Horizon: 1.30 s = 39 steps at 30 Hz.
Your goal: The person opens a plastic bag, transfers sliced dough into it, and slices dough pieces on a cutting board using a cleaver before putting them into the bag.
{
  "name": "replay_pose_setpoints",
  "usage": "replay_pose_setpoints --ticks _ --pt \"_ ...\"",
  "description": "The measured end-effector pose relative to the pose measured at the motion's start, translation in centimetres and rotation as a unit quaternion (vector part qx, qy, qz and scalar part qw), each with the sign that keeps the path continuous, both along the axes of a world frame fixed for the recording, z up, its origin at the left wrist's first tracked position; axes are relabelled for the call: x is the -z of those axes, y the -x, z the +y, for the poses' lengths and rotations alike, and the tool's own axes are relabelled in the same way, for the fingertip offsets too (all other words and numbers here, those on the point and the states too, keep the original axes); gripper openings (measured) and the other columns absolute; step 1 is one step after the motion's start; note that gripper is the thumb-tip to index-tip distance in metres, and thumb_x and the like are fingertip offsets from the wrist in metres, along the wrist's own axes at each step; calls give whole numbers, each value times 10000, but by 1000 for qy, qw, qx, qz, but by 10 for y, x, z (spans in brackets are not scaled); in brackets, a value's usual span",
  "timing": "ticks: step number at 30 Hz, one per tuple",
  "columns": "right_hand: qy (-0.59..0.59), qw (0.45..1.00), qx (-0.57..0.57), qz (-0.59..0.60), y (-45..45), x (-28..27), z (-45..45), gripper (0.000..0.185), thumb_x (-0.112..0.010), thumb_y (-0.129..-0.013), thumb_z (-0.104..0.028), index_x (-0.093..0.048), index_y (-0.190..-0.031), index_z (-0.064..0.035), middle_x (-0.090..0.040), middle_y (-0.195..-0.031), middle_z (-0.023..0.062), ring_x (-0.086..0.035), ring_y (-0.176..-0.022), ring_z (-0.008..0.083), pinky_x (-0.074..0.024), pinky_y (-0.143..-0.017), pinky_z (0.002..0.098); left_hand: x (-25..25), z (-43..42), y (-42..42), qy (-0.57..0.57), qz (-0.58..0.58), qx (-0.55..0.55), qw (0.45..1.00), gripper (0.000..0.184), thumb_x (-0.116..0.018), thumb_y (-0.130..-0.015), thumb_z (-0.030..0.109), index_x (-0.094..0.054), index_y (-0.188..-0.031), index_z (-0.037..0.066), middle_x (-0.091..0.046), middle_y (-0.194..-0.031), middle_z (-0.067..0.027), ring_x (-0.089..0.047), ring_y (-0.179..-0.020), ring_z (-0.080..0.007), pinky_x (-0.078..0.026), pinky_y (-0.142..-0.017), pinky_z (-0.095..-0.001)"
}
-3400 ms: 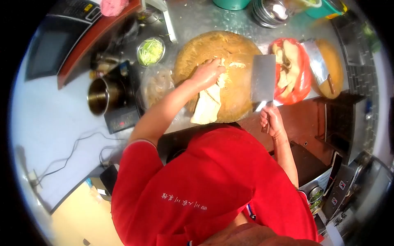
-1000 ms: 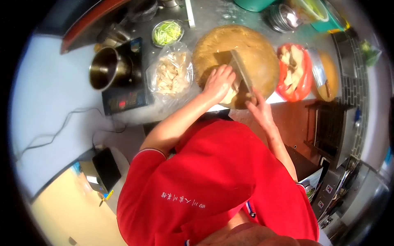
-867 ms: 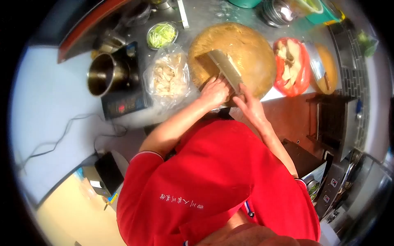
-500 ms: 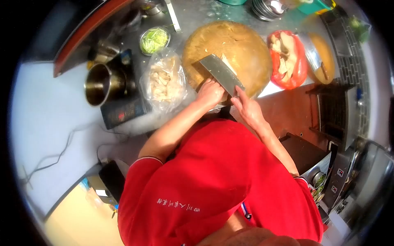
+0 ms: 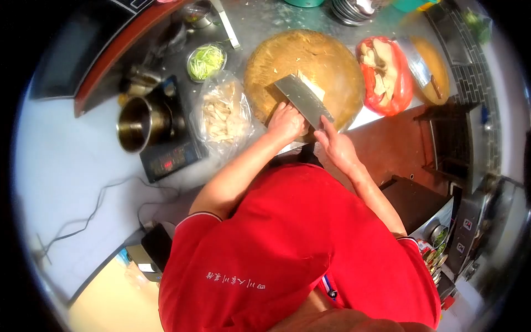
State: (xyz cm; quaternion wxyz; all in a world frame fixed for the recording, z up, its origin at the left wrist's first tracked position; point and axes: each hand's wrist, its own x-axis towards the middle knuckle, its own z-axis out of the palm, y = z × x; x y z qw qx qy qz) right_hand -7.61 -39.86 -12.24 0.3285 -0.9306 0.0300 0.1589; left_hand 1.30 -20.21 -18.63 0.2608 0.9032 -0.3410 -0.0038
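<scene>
My right hand (image 5: pixel 338 148) is closed round the handle end of a cleaver (image 5: pixel 304 99), whose broad grey blade slants over the near part of a round wooden chopping board (image 5: pixel 310 52). Just left of the blade, my left hand (image 5: pixel 286 123) presses curled fingers on a pale piece of food, mostly hidden under them. Pale cut food (image 5: pixel 313 87) lies on the board along the blade's far side. A clear plastic bag of pale slices (image 5: pixel 224 116) sits left of the board. To the right, an open red bag (image 5: pixel 406 83) holds larger pale pieces.
A bowl of shredded green vegetable (image 5: pixel 206 62) stands at the back left. Further left, a metal pot (image 5: pixel 134 124) is beside a black electric cooker (image 5: pixel 168 160). A second knife (image 5: pixel 423 72) rests on a smaller board (image 5: pixel 440 61) at right. Stacked dishes (image 5: pixel 348 14) stand behind.
The view has shifted slightly. More pale cut food shows beyond the cleaver blade. Both hands keep nearly the same places on the board's near edge.
</scene>
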Motion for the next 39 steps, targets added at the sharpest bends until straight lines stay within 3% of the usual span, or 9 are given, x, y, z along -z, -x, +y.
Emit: replay_pose_setpoints --ticks 4,7,13,16,19,25,34,39 --pt "26 999 -19 5 -2 -2 -5 680 -523 -1087 -508 -423 -1596 -68 -734 -1100 299 -699 -1038 490 -546 -914 539 3 -3 1 -35 -31 4 999 379 -686 -893 191 -732 -1261 113 -699 -1307 -133 -593 -1281 -300 -403 -1082 -461" --pt "60 997 -36 16 0 -6 -11 681 -525 -1085 -507 -422 -1599 -72 -735 -1088 299 -704 -1014 491 -551 -891 546 -5 -4 -1 -70 53 30 996 404 -681 -897 198 -722 -1285 94 -680 -1363 -143 -578 -1317 -309 -385 -1115 -476" --pt "83 995 -54 12 10 -2 -22 691 -526 -1081 -513 -402 -1609 -84 -738 -1040 295 -713 -941 495 -557 -814 576 1 -9 1 -15 -22 23 999 398 -671 -898 193 -716 -1271 59 -682 -1340 -178 -560 -1340 -363 -348 -1186 -510" --pt "108 991 -73 12 11 -10 -26 697 -530 -1077 -522 -393 -1615 -100 -740 -993 290 -712 -908 497 -558 -790 575 6 -12 -1 19 19 15 1000 391 -666 -900 197 -716 -1257 45 -673 -1346 -198 -542 -1358 -377 -344 -1199 -524" --pt "82 993 -67 -46 14 3 -29 698 -531 -1076 -528 -389 -1623 -120 -748 -955 268 -716 -869 490 -562 -768 569 2 -8 -3 -16 -8 48 999 377 -660 -913 202 -713 -1242 26 -654 -1362 -216 -530 -1364 -390 -362 -1186 -530" --pt "127 987 -92 19 -13 9 -32 715 -523 -1072 -549 -366 -1644 -149 -771 -993 219 -734 -855 458 -578 -758 552 -4 -4 -5 -33 18 74 997 347 -679 -935 191 -708 -1221 -3 -609 -1379 -259 -516 -1355 -432 -355 -1200 -538" --pt "113 989 -89 -23 -48 20 -27 732 -523 -1061 -580 -375 -1643 -162 -772 -989 211 -741 -884 439 -584 -787 530 -8 -7 -6 -8 -6 58 998 468 -706 -899 181 -635 -1331 18 -541 -1468 -234 -457 -1441 -426 -319 -1241 -558" --pt "117 987 -101 -48 -66 37 -28 724 -525 -1052 -599 -400 -1634 -186 -768 -994 224 -740 -896 435 -584 -786 517 -8 -7 -5 -22 14 55 998 410 -707 -905 186 -657 -1276 19 -547 -1452 -237 -461 -1436 -429 -312 -1252 -573"
